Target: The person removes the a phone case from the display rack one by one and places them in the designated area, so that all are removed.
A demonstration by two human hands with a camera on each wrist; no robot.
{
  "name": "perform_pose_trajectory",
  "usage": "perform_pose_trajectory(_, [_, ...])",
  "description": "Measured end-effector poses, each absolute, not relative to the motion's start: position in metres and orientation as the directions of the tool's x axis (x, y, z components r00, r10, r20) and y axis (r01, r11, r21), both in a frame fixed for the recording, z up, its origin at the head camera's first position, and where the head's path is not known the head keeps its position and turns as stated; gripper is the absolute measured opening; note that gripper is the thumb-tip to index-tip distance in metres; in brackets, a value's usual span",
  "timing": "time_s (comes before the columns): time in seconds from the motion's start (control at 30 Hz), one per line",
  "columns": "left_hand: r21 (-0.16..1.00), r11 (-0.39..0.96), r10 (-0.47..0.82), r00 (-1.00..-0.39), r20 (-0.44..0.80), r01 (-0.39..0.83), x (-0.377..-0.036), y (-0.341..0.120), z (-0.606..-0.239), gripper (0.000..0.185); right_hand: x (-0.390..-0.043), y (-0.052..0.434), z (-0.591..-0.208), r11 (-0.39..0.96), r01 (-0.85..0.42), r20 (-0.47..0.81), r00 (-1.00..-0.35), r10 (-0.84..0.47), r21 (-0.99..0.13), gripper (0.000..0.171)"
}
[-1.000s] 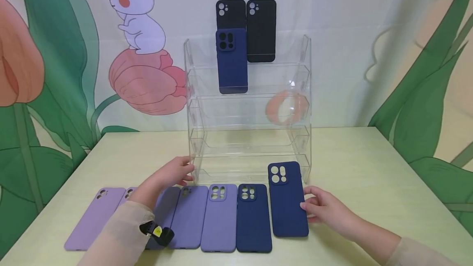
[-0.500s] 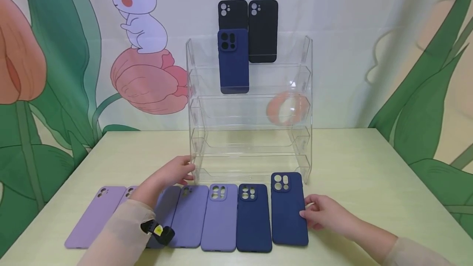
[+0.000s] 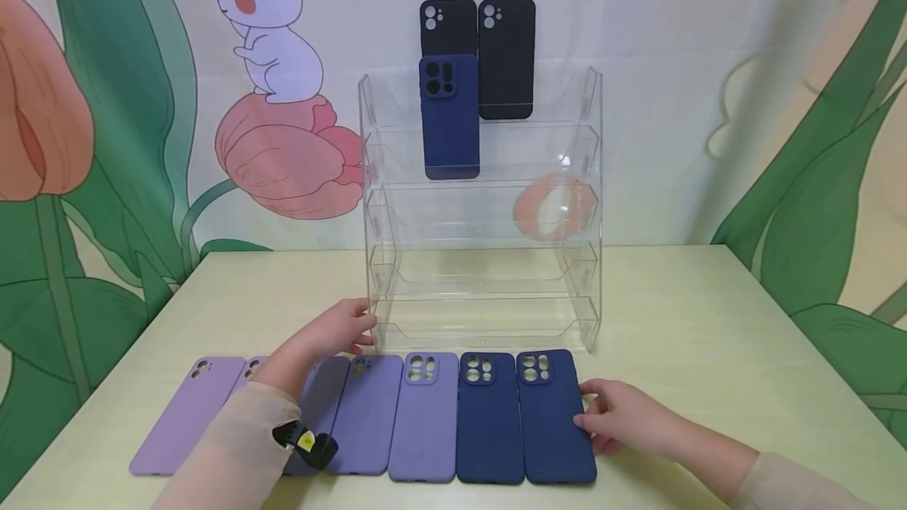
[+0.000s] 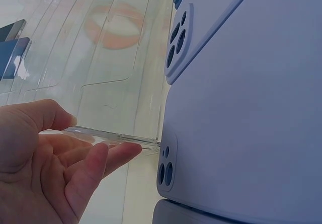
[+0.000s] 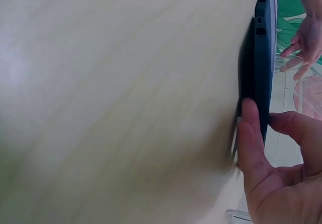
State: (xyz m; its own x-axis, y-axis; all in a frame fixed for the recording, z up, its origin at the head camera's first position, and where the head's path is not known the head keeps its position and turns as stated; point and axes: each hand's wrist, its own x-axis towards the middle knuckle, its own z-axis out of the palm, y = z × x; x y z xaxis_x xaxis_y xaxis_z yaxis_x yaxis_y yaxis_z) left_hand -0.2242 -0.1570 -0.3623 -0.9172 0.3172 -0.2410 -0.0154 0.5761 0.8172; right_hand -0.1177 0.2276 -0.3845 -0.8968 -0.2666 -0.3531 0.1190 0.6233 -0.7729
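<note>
My right hand [image 3: 627, 413] pinches the right edge of a navy phone case [image 3: 557, 423] at the right end of a row on the table. In the right wrist view that case's dark edge [image 5: 261, 68] sits between thumb and fingers, slightly off the table. My left hand [image 3: 336, 327] grips the lower left side panel of a clear tiered display rack [image 3: 482, 211]. In the left wrist view its thumb and fingers lie on opposite faces of the panel [image 4: 113, 135]. Another navy case [image 3: 491, 423] lies beside the held one.
Several purple phone cases [image 3: 423, 431] continue the row leftward, partly hidden by my left forearm. On the rack's upper tiers stand two black cases [image 3: 506, 57] and one navy case [image 3: 451, 120]. A printed curtain [image 3: 659, 101] hangs behind the table [image 3: 673, 321].
My right hand has lowered the navy case toward me until it lines up with the row. The left hand has kept its grip on the rack.
</note>
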Motion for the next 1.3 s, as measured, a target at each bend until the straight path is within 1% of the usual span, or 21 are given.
perform_pose_trajectory(0.07, [0.816,0.578,0.316,-0.916,-0.247,-0.02,-0.224,-0.157,-0.362,0.046,-0.117,0.227,-0.384,0.623,0.113,-0.35,-0.896,-0.272,-0.774,0.063])
perform_pose_trajectory(0.17, [0.816,0.578,0.317,-0.915,-0.249,-0.021,-0.224,-0.157,-0.362,0.047,-0.117,0.226,-0.383,0.624,0.092,-0.338,-0.896,-0.288,-0.776,0.069])
perform_pose_trajectory(0.3, [0.815,0.58,0.315,-0.917,-0.245,-0.018,-0.225,-0.157,-0.363,0.049,-0.12,0.223,-0.382,0.658,0.078,-0.336,-0.9,-0.276,-0.749,0.069])
perform_pose_trajectory(0.53, [0.815,0.58,0.316,-0.918,-0.241,-0.014,-0.227,-0.157,-0.364,0.047,-0.126,0.217,-0.38,0.762,0.079,-0.353,-0.913,-0.204,-0.643,0.071])
perform_pose_trajectory(0.67, [0.813,0.582,0.317,-0.917,-0.244,-0.015,-0.226,-0.157,-0.363,0.046,-0.128,0.216,-0.38,0.779,0.057,-0.346,-0.914,-0.21,-0.625,0.072])
perform_pose_trajectory(0.8, [0.81,0.586,0.308,-0.918,-0.249,-0.023,-0.225,-0.157,-0.361,0.046,-0.13,0.215,-0.382,0.782,0.047,-0.344,-0.913,-0.219,-0.622,0.07])
perform_pose_trajectory(0.9, [0.806,0.591,0.312,-0.917,-0.249,-0.017,-0.226,-0.156,-0.36,0.046,-0.133,0.215,-0.38,0.802,0.018,-0.335,-0.914,-0.229,-0.598,0.07])
perform_pose_trajectory(1.0, [0.807,0.59,0.308,-0.918,-0.25,-0.022,-0.226,-0.156,-0.36,0.046,-0.137,0.215,-0.375,0.816,-0.038,-0.298,-0.92,-0.253,-0.577,0.068])
perform_pose_trajectory(1.07, [0.806,0.592,0.309,-0.917,-0.252,-0.022,-0.227,-0.156,-0.361,0.047,-0.14,0.213,-0.369,0.809,-0.1,-0.245,-0.925,-0.29,-0.579,0.065])
perform_pose_trajectory(1.17, [0.808,0.589,0.31,-0.916,-0.253,-0.024,-0.227,-0.156,-0.362,0.046,-0.145,0.21,-0.359,0.767,-0.176,-0.167,-0.923,-0.347,-0.617,0.058])
perform_pose_trajectory(1.3, [0.811,0.585,0.311,-0.917,-0.252,-0.025,-0.226,-0.157,-0.362,0.046,-0.155,0.205,-0.344,0.681,-0.276,-0.065,-0.901,-0.43,-0.679,0.05])
